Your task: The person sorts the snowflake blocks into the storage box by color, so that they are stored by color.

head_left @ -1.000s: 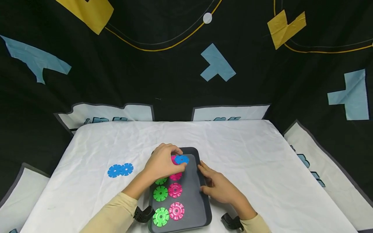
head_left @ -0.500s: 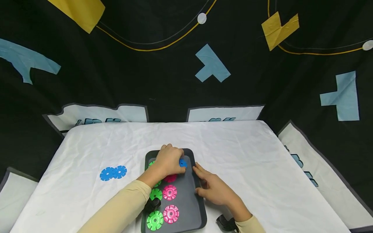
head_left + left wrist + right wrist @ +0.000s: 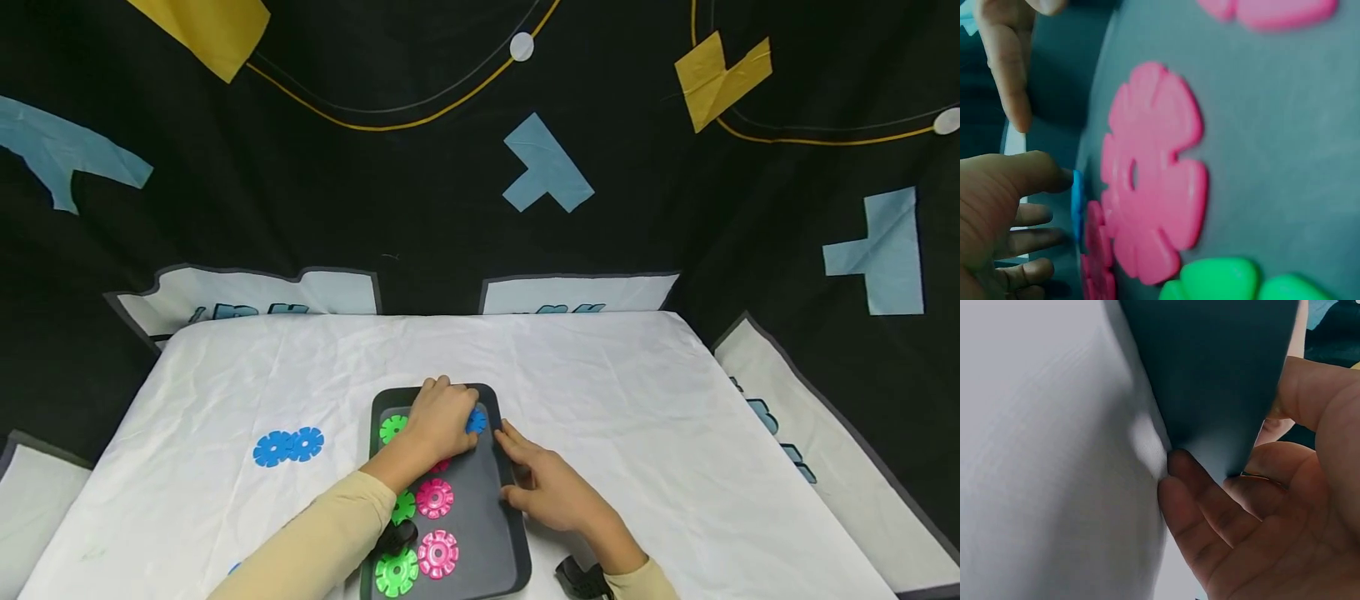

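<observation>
A dark grey tray point(image 3: 483, 525) holds notched, flower-shaped plastic discs, pink ones point(image 3: 437, 554) beside green ones point(image 3: 397, 572). Over its far end, my left hand point(image 3: 441, 421) has its thumb and fingers about a blue notched disc point(image 3: 477, 422) near the far right corner. In the left wrist view the thumb touches that disc's edge, and pink discs point(image 3: 1154, 175) lie close by. My right hand point(image 3: 547, 483) grips the tray's right side, thumb at the rim and fingertips against the outer wall point(image 3: 1210, 381). The left hand and sleeve hide part of the tray.
Two blue discs point(image 3: 288, 447) lie overlapping on the white cloth left of the tray. A bit of blue point(image 3: 235, 567) shows beside the left sleeve. Black wrist straps sit on both arms. Behind the table hangs a black curtain point(image 3: 420, 217).
My left hand has lowered the blue disc into the tray's far right corner. The right hand stays at the tray's side. The view has shifted slightly.
</observation>
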`<action>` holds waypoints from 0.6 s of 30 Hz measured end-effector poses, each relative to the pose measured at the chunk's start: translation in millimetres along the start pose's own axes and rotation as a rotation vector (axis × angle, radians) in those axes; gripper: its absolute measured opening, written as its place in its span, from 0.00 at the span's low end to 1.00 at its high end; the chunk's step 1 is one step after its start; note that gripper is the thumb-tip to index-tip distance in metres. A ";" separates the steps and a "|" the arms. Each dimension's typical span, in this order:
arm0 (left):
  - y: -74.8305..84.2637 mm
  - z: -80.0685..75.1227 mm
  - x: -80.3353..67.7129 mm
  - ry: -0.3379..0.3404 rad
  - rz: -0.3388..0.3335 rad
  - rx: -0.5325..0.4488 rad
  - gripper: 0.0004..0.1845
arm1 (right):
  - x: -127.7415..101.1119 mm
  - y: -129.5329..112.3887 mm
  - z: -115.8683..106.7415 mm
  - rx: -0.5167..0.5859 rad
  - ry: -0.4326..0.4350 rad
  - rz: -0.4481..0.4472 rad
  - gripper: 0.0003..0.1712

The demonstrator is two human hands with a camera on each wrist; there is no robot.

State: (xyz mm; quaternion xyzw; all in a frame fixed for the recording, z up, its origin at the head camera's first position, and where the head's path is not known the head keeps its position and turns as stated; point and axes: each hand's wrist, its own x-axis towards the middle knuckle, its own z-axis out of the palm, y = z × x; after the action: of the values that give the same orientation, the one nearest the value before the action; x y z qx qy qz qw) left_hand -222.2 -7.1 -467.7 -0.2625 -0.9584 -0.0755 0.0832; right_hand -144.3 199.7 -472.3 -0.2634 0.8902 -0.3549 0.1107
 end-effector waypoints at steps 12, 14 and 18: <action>1.7 -41.5 -26.8 0.132 -0.051 -0.347 0.24 | -1.1 -2.7 1.9 -0.005 0.009 -0.001 0.44; -1.4 -50.7 -32.1 0.166 -0.052 -0.394 0.24 | -1.1 -3.0 2.1 0.005 0.007 0.003 0.44; -13.2 -68.4 -45.2 0.231 -0.086 -0.489 0.21 | -1.0 -4.3 2.4 0.007 0.017 0.002 0.44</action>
State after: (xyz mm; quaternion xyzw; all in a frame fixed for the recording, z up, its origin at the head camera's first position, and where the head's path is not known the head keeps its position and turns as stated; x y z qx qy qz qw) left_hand -182.4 -53.4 -411.3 -0.2234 -0.9061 -0.3376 0.1228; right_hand -140.8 196.2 -471.1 -0.2591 0.8902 -0.3600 0.1044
